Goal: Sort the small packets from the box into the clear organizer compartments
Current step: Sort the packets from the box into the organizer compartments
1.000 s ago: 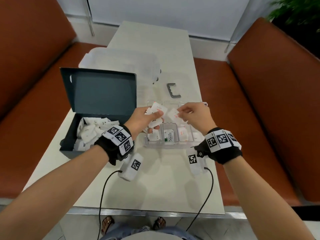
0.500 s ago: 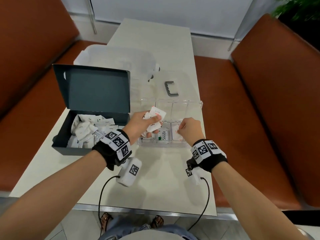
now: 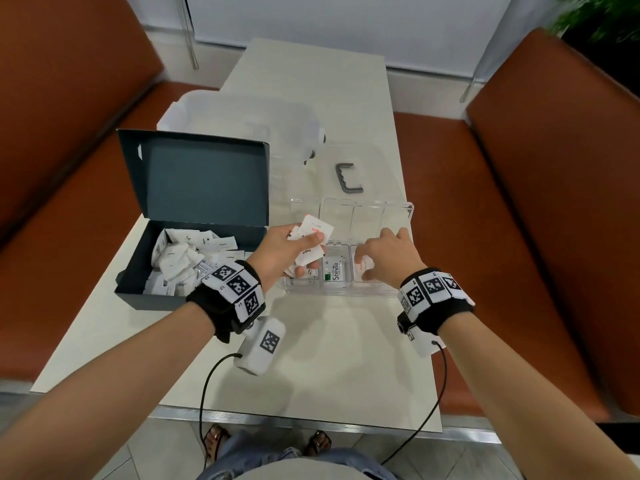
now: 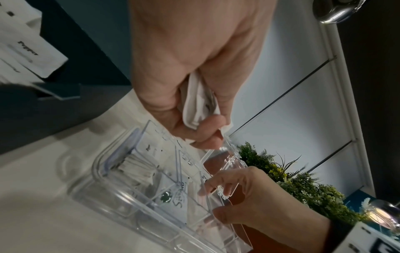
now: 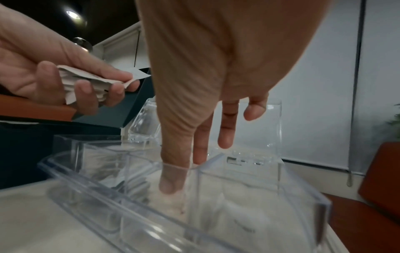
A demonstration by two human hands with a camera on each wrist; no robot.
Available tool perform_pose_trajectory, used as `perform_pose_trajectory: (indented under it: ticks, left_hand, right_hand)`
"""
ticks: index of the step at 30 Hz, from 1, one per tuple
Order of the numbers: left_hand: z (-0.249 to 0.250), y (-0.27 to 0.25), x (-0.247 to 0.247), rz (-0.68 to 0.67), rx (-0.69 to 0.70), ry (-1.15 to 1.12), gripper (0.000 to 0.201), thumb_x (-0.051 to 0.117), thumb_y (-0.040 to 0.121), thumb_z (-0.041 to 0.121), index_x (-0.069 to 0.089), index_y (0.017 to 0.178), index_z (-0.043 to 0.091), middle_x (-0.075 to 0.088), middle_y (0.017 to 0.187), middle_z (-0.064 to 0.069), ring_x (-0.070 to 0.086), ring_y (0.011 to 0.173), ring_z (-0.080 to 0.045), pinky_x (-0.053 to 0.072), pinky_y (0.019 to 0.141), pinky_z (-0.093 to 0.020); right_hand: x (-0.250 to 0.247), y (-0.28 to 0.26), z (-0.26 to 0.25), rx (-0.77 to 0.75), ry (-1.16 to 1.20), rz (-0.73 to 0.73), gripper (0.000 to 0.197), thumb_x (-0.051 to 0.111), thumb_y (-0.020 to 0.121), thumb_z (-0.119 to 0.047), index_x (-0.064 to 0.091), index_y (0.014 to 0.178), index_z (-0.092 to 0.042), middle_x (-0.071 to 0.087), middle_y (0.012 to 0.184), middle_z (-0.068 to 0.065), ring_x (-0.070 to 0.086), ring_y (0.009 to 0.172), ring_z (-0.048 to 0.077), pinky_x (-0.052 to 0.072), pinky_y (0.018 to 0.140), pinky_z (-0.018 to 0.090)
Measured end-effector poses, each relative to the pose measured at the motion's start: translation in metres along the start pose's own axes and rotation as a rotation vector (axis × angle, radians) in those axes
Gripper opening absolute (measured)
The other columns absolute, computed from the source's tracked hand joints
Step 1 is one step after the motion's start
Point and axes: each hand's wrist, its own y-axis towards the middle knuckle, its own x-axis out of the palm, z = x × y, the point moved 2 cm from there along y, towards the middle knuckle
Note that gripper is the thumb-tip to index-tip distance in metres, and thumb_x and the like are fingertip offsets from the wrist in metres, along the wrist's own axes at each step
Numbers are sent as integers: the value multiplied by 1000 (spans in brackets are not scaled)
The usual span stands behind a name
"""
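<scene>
Head view shows one dark box (image 3: 145, 282) with its lid standing open on the left of the pale table (image 3: 322, 358), and one clear organizer (image 3: 349, 292) just to its right; a heap of white packets (image 3: 183, 261) lies in the box, too jumbled to count, some printed with a word that looks like "Pepper". The organizer has two rows of three compartments as far as can be seen, though the left hand covers the left end. A packet marked "Stevia" (image 3: 334, 271) with a green square lies in the near middle compartment, and a packet with red print (image 3: 365, 266) lies in the near right one. The left hand (image 3: 280, 254) hovers over the organizer's left end, thumb and curled fingers clamped on a small bundle of packets (image 3: 311, 237), several at least, one with red lettering, one with black. The right hand (image 3: 388, 261) reaches down into the near right compartment, fingers spread and fairly straight; from the right wrist view its thumb (image 5: 173, 181) presses on a packet at the bottom while the other fingertips hang above the divider. Beyond the organizer lie one grey handle (image 3: 348, 178) and one cloudy plastic tub (image 3: 239, 123).
</scene>
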Motion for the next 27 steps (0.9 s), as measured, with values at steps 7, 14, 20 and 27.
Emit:
perform_pose_trajectory:
  ticks: [7, 14, 20, 27]
  left_hand:
    - [1, -1, -4, -7, -19, -19, 32, 68, 91, 20, 61, 116, 1, 70, 90, -13, 61, 59, -20, 39, 38, -20]
    - [3, -3, -1, -84, -85, -93, 32, 64, 93, 17, 58, 121, 3, 71, 92, -11, 60, 61, -21, 40, 40, -21]
    - [2, -4, 9, -157, -79, -61, 31, 63, 93, 13, 58, 121, 3, 70, 90, -10, 61, 62, -21, 38, 40, -20]
    - [6, -3, 19, -236, 12, 129, 16, 65, 91, 15, 65, 105, 7, 69, 87, -12, 60, 59, -19, 38, 41, -21]
  right_hand:
    - [6, -7, 3, 33, 94, 38, 32, 71, 82, -40, 63, 113, -34, 58, 119, -7, 45, 107, 20, 19, 78, 36]
    - [-9, -21, 9, 95, 358, 162, 27, 67, 87, -32, 64, 114, -31, 55, 109, -5, 49, 101, 17, 19, 80, 32]
    - [-41, -29, -16, 143, 870, 392, 18, 63, 91, -23, 68, 108, -18, 68, 95, -1, 61, 79, 13, 43, 72, 11]
    - [-50, -24, -32, 124, 997, 422, 30, 65, 89, -28, 65, 118, -25, 67, 94, -7, 58, 75, 10, 40, 67, 4]
